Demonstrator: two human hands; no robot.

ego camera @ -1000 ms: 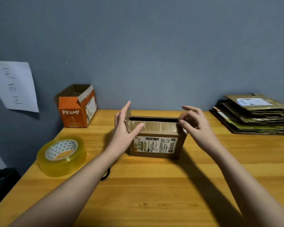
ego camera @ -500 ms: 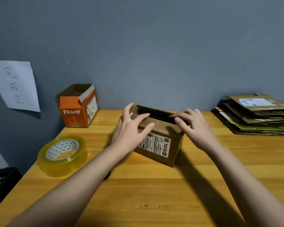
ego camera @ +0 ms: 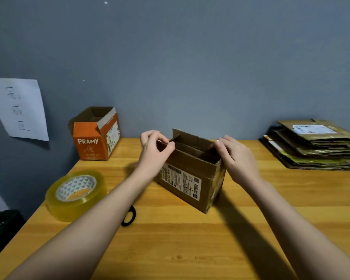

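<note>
Both hands have come off the top since the earlier frame; the long flaps now stand up and the box has swung further askew. The left hand [ego camera: 152, 152] has its fingers [ego camera: 168, 146] pinched together on the short end flap. The right hand [ego camera: 238, 160] curls its fingers [ego camera: 220, 145] over the opposite flap, tips hidden inside.

Between the two sets of fingers the small cardboard box [ego camera: 190, 178] stands open-topped on the counter [ego camera: 190, 249]. It is likely light, with stiff walls, floppy creases and slick taped corners, so it is best held low on both end walls rather than by the flaps.

Left of the fingers lie a tape roll [ego camera: 75, 195] and an orange PRAMY box [ego camera: 91, 144]. Well to their right is a stack of flattened cartons [ego camera: 315, 146].
</note>
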